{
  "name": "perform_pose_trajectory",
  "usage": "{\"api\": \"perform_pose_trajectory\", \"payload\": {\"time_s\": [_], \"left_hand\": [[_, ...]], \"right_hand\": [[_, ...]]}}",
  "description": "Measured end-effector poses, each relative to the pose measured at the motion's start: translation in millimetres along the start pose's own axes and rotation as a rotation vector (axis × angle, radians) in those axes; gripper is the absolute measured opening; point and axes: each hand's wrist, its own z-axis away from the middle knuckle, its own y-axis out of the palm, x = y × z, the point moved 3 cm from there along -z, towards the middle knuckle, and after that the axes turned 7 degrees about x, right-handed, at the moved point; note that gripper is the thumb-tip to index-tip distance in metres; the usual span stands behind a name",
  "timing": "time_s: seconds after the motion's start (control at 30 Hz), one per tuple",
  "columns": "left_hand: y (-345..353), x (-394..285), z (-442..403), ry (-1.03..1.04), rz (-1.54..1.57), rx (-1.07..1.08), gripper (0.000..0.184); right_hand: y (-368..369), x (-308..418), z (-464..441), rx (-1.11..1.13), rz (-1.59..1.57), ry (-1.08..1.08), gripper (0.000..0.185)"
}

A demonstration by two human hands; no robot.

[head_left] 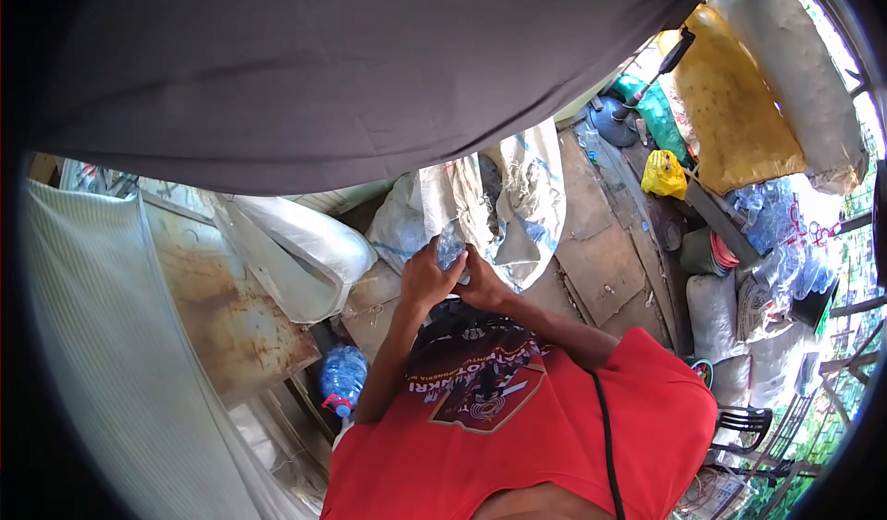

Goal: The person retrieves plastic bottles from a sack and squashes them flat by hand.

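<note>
In the middle of the head view, a clear plastic bottle (450, 247) is held up in front of the red shirt. My left hand (427, 278) is closed around it from the left. Fingers of my right hand (482, 284) close on its lower right side, partly hidden by the bottle and the other hand. Just beyond both hands, a white woven sack (540, 197) with blue stripes hangs with crumpled folds. Whether the bottle touches the sack, I cannot tell.
Dark cloth (323, 77) covers the top. A blue-tinted water jug (344, 372) lies left, beside a rusty metal sheet (231, 317). To the right are wooden boards (601, 271), a yellow plastic bag (663, 175), large stuffed sacks (735, 95) and a heap of clear bottles (771, 211).
</note>
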Motion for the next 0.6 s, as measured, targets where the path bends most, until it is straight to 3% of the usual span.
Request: {"api": "perform_pose_trajectory", "payload": {"time_s": [0.03, 0.13, 0.17, 0.2, 0.27, 0.3, 0.4, 0.6], "left_hand": [[12.4, 8.1, -3.6, 0.005, 0.05, -0.007, 0.053], [33.7, 11.0, -13.7, -0.181, 0.657, 0.108, 0.055], [61.9, 37.6, -22.3, -0.114, 0.709, 0.043, 0.057], [90.0, 64.1, -30.7, -0.044, 0.758, -0.018, 0.058], [117.3, 72.2, -50.1, -0.193, 1.107, -0.039, 0.06], [121.8, 68.4, -54.8, -0.307, 1.023, 0.038, 0.063], [135.3, 45.0, -67.0, -0.281, 0.767, 0.145, 0.069], [171.3, -2.9, -74.0, -0.379, 0.891, 0.444, 0.091]], "right_hand": [[-2.7, -8.3, 2.0, 0.007, -0.025, 0.008, 0.087], [-16.3, -30.7, 0.9, -0.018, -0.08, -0.009, 0.09], [-21.2, -34.8, 1.2, -0.035, -0.096, -0.02, 0.09], [-26.0, -36.5, 4.0, -0.072, -0.353, 0.069, 0.086], [-35.0, -37.3, 12.3, -0.146, -0.866, 0.24, 0.079], [-37.4, -50.4, 18.3, -0.195, -0.917, 0.301, 0.075], [-56.9, -70.0, 34.3, -0.224, -1.058, 0.34, 0.071], [-86.1, -143.8, 59.1, -0.243, -1.344, 0.397, 0.063]]}}
